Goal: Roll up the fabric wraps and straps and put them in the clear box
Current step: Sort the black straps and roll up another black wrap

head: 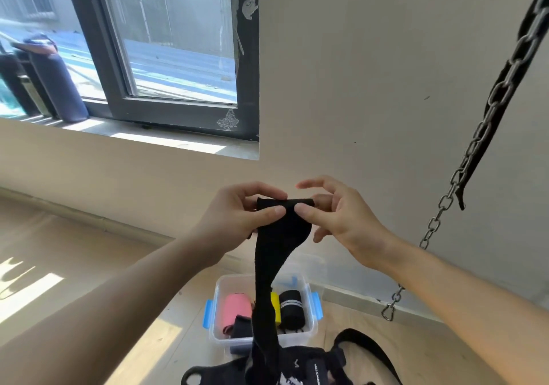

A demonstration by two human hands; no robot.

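Note:
I hold a long black fabric wrap (269, 268) up in front of me. My left hand (240, 215) pinches its top edge between thumb and fingers. My right hand (332, 215) pinches the same edge from the right, its other fingers spread. The wrap hangs down in front of the clear box (307, 329) with blue latches on the floor. Inside the box lie a pink roll (236, 307), a yellow roll (275, 306) and a black roll with white stripes (291, 307).
More black straps and a black bag-like item (320, 364) lie on the floor in front of the box. A metal chain with a carabiner (445, 203) hangs at the right, beside a black strap. A window (166, 45) is in the wall at upper left.

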